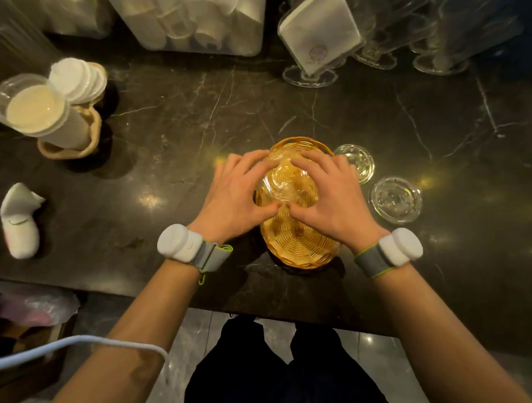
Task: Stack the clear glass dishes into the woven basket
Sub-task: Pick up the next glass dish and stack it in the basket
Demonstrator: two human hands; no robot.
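Observation:
An oval woven basket sits on the dark marble counter in front of me. Over its far half, both hands hold one clear glass dish. My left hand grips the dish's left rim, my right hand its right rim, thumbs nearly meeting at the near edge. Whether the dish rests on the basket floor or hovers just above it I cannot tell. Two more clear glass dishes lie on the counter to the right: one beside the basket's far end, another nearer and further right.
At the left stand a holder with stacked cups and lids and white round pads. A white folded cloth lies at the left. Plastic bins, a napkin stand and glassware line the back. The counter edge is near my body.

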